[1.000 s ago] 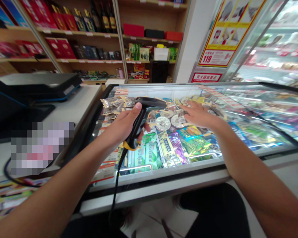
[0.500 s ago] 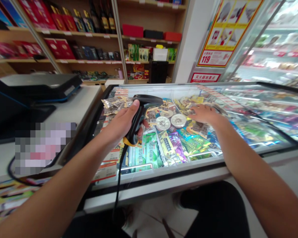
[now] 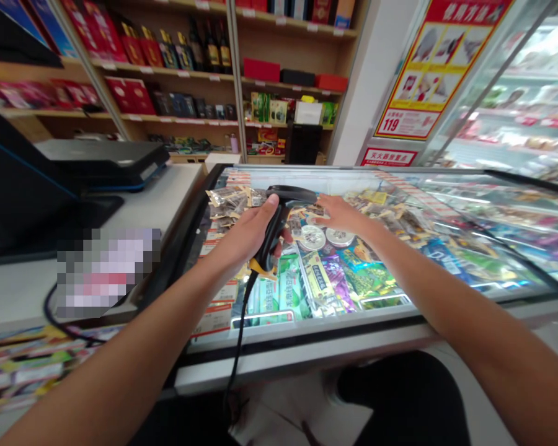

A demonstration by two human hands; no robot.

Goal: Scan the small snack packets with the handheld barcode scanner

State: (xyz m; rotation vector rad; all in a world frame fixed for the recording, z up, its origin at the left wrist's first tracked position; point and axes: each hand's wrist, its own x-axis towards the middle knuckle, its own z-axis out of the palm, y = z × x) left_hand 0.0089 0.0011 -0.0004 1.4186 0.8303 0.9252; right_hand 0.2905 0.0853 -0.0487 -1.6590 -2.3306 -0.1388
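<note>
My left hand (image 3: pixel 247 233) is wrapped round the handle of a black barcode scanner (image 3: pixel 279 217) with a yellow collar and a black cable hanging down. The scanner's head points right over the glass lid of a chest freezer (image 3: pixel 307 347). My right hand (image 3: pixel 339 214) lies on the glass with fingers stretched out, beside small snack packets (image 3: pixel 230 201) and two round silver-lidded tins (image 3: pixel 312 237). The hand rests just behind the tins and holds nothing that I can see.
A white counter (image 3: pixel 167 198) at the left carries a black till screen (image 3: pixel 13 186) and a black device (image 3: pixel 105 161). Wooden shelves (image 3: pixel 190 74) with boxes and bottles stand behind. A glass-doored cooler (image 3: pixel 516 111) is at the right.
My right hand has slid left across the glass, from the right of the tins to just behind them near the scanner head. The view has shifted slightly.
</note>
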